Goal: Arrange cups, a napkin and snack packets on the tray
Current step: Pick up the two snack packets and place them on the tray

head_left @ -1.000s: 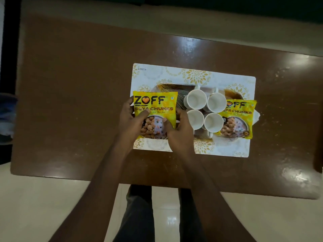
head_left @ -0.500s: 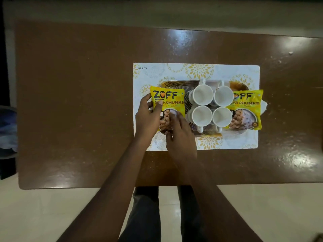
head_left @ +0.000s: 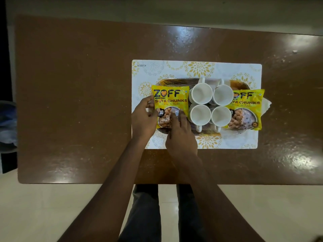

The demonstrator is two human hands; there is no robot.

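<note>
Overhead, L hand (head_left: 142,117) pinching soya pkt (head_left: 170,100) by its edge, R hand (head_left: 180,135) pressing it – fingers flat – onto tray (head_left: 176,82), four cups (head_left: 201,96) alongside.

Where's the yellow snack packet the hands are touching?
Head view: the yellow foil packet lies at the left end of the oval tray, beside the four white cups.

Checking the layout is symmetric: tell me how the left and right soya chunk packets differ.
The left hand and right hand touch the left packet; nothing touches the right packet. The left packet's ZOFF logo shows whole; a cup hides the right packet's Z. The napkin pokes out under the right packet, not the left packet. Both are yellow, face up.
</note>
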